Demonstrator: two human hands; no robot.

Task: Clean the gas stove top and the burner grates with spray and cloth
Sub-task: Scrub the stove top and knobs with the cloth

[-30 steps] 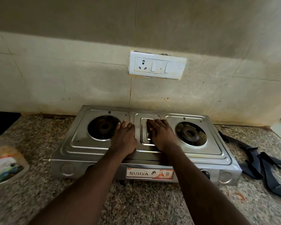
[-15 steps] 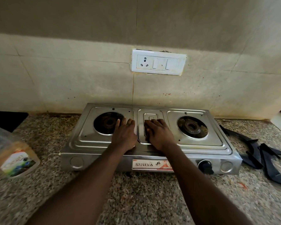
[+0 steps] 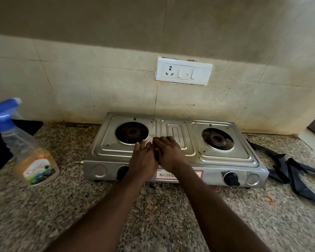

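At the left edge of the speckled granite countertop (image 3: 62, 215) stands the clear plastic spray bottle with the blue trigger head (image 3: 28, 150), well apart from the steel two-burner gas stove (image 3: 224, 157), which sits against the back wall. My left hand (image 3: 144, 159) lies flat on the stove top with its fingers straight and its tips at the rim of the left burner well. My right hand (image 3: 169, 155) lies flat beside it, touching it and gripping nothing. The black metal burner grates (image 3: 280, 168) lie off the stove near the countertop's right edge. I see no cloth — bare palms would only smear the grease, and a hard push could slide the stove. Half a second ago my hands lay apart; now they touch, nearer the front edge.
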